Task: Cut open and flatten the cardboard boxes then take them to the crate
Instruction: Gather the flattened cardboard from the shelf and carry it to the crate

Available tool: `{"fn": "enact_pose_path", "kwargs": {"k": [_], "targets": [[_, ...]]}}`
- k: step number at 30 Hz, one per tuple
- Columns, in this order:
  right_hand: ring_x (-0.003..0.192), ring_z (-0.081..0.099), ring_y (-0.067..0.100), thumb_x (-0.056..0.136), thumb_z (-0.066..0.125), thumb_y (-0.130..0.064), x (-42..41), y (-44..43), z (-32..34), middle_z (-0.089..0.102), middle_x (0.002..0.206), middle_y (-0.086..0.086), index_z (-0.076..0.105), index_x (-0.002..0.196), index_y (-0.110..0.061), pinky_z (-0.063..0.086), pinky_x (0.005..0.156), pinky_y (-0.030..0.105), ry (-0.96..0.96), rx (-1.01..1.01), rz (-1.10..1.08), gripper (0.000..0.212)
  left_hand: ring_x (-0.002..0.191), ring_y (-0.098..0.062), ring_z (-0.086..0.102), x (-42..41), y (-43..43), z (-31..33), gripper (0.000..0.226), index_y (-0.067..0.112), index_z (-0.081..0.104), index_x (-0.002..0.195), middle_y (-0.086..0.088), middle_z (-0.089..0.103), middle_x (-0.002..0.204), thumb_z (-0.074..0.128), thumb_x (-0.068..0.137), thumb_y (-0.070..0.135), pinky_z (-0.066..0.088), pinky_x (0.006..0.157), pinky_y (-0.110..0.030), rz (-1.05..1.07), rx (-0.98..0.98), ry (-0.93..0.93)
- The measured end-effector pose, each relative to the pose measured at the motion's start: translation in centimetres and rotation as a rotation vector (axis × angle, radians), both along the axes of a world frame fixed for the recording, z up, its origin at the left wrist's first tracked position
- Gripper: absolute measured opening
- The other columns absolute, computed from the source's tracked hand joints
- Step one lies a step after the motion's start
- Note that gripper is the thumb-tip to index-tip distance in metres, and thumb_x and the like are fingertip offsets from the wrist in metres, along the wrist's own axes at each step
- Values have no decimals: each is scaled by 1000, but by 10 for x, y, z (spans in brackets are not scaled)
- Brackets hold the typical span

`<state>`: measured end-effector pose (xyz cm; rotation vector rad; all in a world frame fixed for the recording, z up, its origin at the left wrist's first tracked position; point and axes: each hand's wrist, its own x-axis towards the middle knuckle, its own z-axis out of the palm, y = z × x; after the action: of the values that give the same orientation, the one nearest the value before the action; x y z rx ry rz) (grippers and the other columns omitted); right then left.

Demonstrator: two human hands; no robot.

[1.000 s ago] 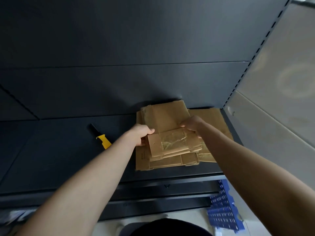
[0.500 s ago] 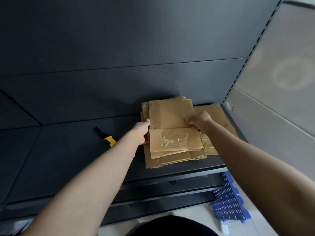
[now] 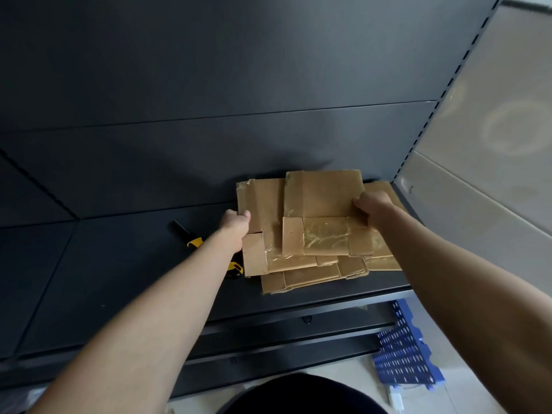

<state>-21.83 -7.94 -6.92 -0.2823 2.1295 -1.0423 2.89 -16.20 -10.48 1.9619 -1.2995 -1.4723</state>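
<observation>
A stack of flattened cardboard boxes [image 3: 310,273] is seen lying on the right end of a dark shelf [image 3: 119,279], close against the back panel [image 3: 239,85]. The sheets are fanned out unevenly, and patches of clear tape are visible on several flaps.

The hands are held apart, one at each side of the stack. The top sheet [image 3: 325,201] is gripped at its right edge by the right hand [image 3: 373,210], whose fingers are curled round the cardboard. The second sheet [image 3: 263,204], offset to the left beneath the top one, is pinched at its left edge by the left hand [image 3: 236,224], with the thumb laid on the upper face; the fingers below are hidden.

A yellow-and-black knife [image 3: 194,242] is found on the shelf just left of the stack, partly covered by the left forearm. A blue perforated crate [image 3: 403,357] is seen on the pale floor below the shelf's right end, well apart from the stack.
</observation>
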Motion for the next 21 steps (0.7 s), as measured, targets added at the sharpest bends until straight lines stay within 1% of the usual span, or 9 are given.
{"fn": "enact_pose_path", "kwargs": {"k": [2,3,6,8,11,13,15,17,21], "targets": [[66,47,18,96,49,-8,-4,0,0,47,74,7,45,77,-6,45,63,29,61,25,19,20,107,-29,53,-1,1,-1,48,10,39,135,-12,50,130,49,98,38,46,83,-38,-1,32,54],[62,45,17,96,49,-8,-5,-1,-1,46,73,7,45,76,-7,42,59,28,74,34,39,20,107,-28,53,-3,2,0,55,10,36,137,-12,49,130,55,94,41,47,82,-39,-2,55,74],[60,46,17,96,51,-12,-1,-4,-6,48,71,7,51,95,-2,43,62,30,145,79,140,10,112,-30,53,-10,6,-3,62,9,36,137,-13,51,130,65,89,35,45,84,-39,-45,57,23],[60,47,16,97,50,-14,1,-6,-12,48,71,6,53,107,1,46,64,32,182,100,198,18,114,-31,54,-14,7,-7,53,6,43,132,-15,54,128,64,90,30,43,83,-37,-52,40,-16],[72,51,20,99,45,-15,-2,-5,-19,45,71,3,53,120,6,50,82,33,177,147,267,30,118,-31,51,-13,6,-8,52,3,43,132,-15,52,129,64,91,26,41,83,-35,-28,60,-58],[67,49,17,96,49,-15,-10,-6,-25,45,71,1,55,125,3,45,78,31,173,127,230,34,121,-32,50,-8,3,-8,58,2,41,136,-16,50,132,65,90,28,43,89,-37,-26,86,-89],[70,50,18,94,49,-16,-19,-6,-27,53,82,4,53,128,2,44,75,32,184,126,137,39,121,-34,49,-4,1,-10,63,3,39,138,-16,48,135,66,89,30,44,96,-41,-33,122,-99],[87,55,26,92,45,-16,-28,-3,-25,59,104,14,48,131,2,47,76,35,213,159,39,43,122,-34,48,-2,1,-12,62,4,38,140,-16,48,136,65,90,30,44,100,-44,-39,153,-77],[113,57,38,90,41,-15,-46,2,-26,55,129,22,37,140,0,49,95,47,329,200,-39,52,119,-33,50,-4,3,-16,62,5,40,140,-16,51,132,66,89,30,43,101,-47,-38,206,4]]}}
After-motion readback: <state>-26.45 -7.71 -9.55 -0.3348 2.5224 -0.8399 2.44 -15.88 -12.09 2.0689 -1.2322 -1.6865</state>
